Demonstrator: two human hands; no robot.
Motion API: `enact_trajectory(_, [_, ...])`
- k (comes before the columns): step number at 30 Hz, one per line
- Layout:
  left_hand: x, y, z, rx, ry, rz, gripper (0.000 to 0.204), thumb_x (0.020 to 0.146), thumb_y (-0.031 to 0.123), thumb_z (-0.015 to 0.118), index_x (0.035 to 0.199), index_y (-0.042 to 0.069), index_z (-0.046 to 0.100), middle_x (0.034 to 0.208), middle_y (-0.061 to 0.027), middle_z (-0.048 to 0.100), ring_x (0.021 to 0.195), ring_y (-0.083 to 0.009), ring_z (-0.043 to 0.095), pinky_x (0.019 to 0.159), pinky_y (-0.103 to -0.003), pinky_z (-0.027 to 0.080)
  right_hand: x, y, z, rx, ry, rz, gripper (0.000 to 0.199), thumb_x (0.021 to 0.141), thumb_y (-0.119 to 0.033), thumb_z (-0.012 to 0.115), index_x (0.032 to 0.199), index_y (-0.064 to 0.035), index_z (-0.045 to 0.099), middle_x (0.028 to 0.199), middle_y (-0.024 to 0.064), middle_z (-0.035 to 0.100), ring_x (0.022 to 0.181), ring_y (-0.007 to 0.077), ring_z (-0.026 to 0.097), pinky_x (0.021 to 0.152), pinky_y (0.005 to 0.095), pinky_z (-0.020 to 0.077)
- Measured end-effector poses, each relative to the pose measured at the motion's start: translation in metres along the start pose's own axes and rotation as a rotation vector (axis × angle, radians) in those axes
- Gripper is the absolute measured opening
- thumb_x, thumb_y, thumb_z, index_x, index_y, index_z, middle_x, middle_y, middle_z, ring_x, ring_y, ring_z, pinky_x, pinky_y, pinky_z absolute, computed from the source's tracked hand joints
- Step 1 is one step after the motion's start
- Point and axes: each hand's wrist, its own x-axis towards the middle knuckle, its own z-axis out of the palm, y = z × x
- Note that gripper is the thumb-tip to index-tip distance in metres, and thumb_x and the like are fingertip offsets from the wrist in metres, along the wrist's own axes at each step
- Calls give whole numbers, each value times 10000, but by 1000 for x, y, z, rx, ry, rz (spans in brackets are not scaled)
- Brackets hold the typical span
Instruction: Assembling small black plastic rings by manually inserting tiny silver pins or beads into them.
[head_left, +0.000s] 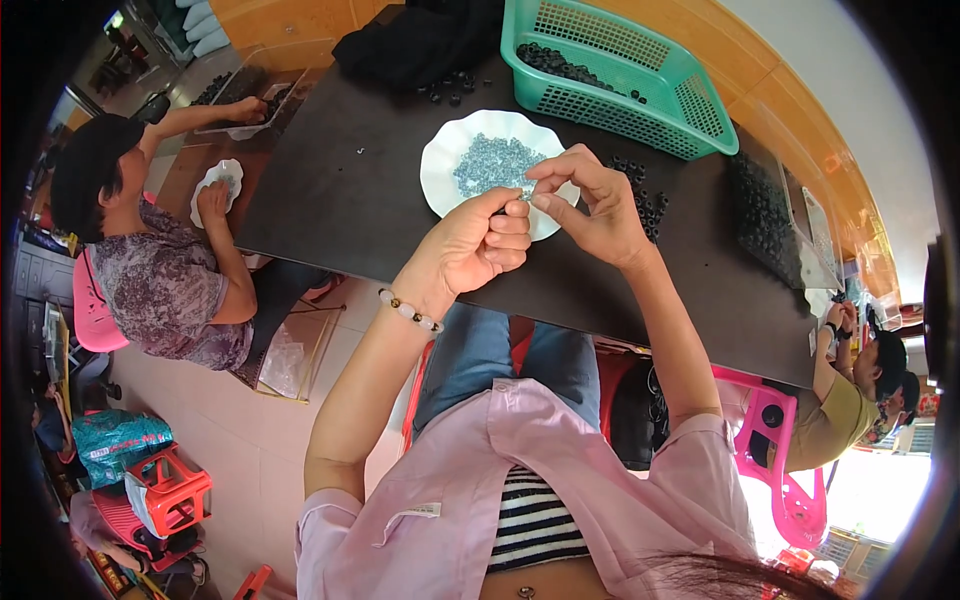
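Observation:
Over the near edge of a white scalloped plate, my two hands meet. My left hand is closed, its thumb pressed against the curled index finger. My right hand pinches with thumb and fingertips right beside it. Something tiny and pale shows between the fingertips, too small to name. In the plate lies a heap of small see-through bluish pieces. Small black ring-like parts are scattered on the table just right of the plate.
A green plastic basket with black parts stands behind the plate. Black cloth lies at the back left of the dark table. A see-through bin of black parts is at right. Co-workers sit left and right.

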Motion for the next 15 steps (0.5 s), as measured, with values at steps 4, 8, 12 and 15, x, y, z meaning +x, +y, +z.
enact_trajectory(4, [6, 2, -2, -102, 1, -54, 263, 945, 222, 494, 699, 137, 455, 543, 92, 347, 437, -38, 272, 416, -196, 231, 2, 6, -3, -52, -51, -12, 222, 814, 25, 658, 1029, -29, 658, 915, 40, 553, 881, 109, 571, 809, 244, 438])
enact_trajectory(8, [6, 5, 5, -33, 86, 36, 281, 968, 222, 472, 701, 134, 457, 569, 81, 336, 477, -43, 267, 419, -197, 237, 5, 4, 1, -44, -19, 122, 171, 839, -25, 658, 1010, -17, 659, 944, 52, 588, 907, 111, 575, 814, 250, 441])
enact_trajectory(12, [4, 5, 10, 186, 235, 176, 286, 965, 249, 480, 706, 131, 462, 582, 86, 321, 483, -36, 256, 426, -197, 219, 7, 15, 7, 63, 49, 185, 157, 833, -107, 678, 955, -8, 687, 855, 57, 653, 800, 123, 582, 762, 270, 464])
enact_trajectory(15, [6, -1, 6, 495, 259, 311, 316, 968, 320, 479, 727, 117, 490, 595, 88, 325, 490, -25, 251, 443, -199, 194, 8, 20, 5, 42, 67, 170, 151, 846, -107, 664, 945, 5, 684, 867, 73, 663, 784, 128, 604, 726, 270, 472])
